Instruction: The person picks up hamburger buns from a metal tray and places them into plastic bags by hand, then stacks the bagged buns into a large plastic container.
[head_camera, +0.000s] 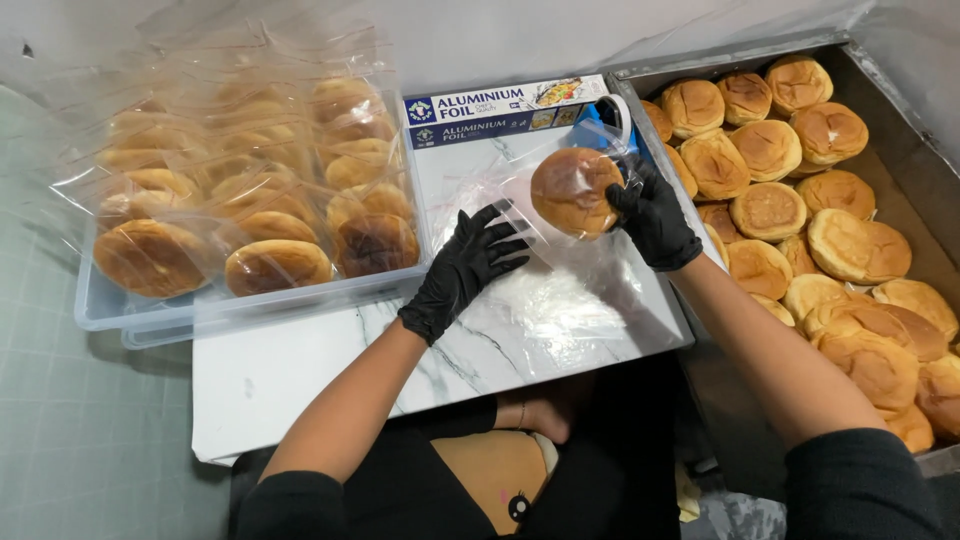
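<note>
Left hand (462, 268): your fingers are spread wide, pressing the clear plastic bag (560, 270) flat on the tabletop (300, 370).
Right hand (652, 215): wrist bent, gripping the bun (574, 190) at the bag's mouth.
Risk: thin film could bunch or tear under an edge-on bun.
Beyond: metal tray (905, 150) of loose buns.

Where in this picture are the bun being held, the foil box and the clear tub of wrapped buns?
bun (572, 190): head view, middle of its browned top.
foil box (480, 112): head view, its blue-and-white top face.
clear tub (140, 322): head view, its front wall.
</note>
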